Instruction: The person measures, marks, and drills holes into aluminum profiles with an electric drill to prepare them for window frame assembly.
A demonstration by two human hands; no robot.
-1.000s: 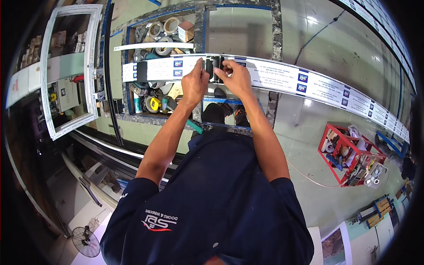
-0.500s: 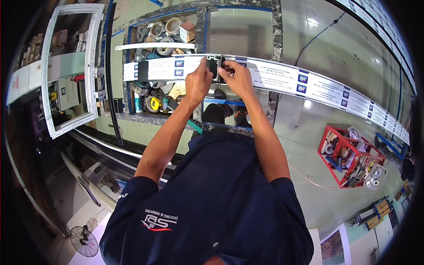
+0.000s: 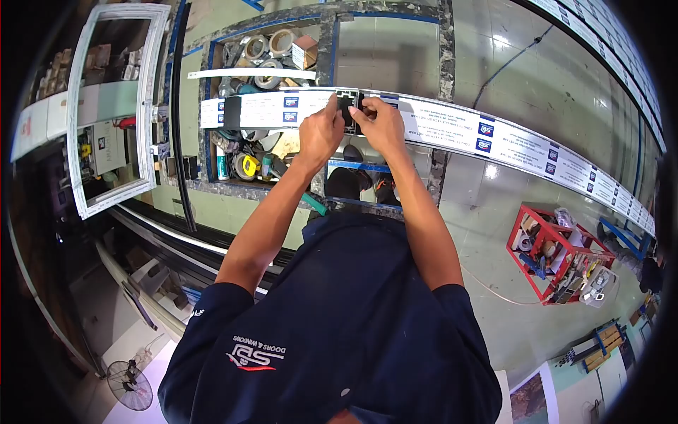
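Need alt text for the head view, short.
Both hands, left hand and right hand, pinch a small black fitting on a long white profile laid across a workbench frame. A tray of tape rolls sits left, a red crate right.

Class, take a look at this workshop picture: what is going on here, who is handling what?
A person in a dark blue shirt works with both hands on a long white profile wrapped in printed film, lying across a workbench frame. The left hand and right hand meet at a small black fitting set into the profile, pinching it from either side. A tray of tape rolls sits under the bench top, and a red crate of tools stands on the floor.
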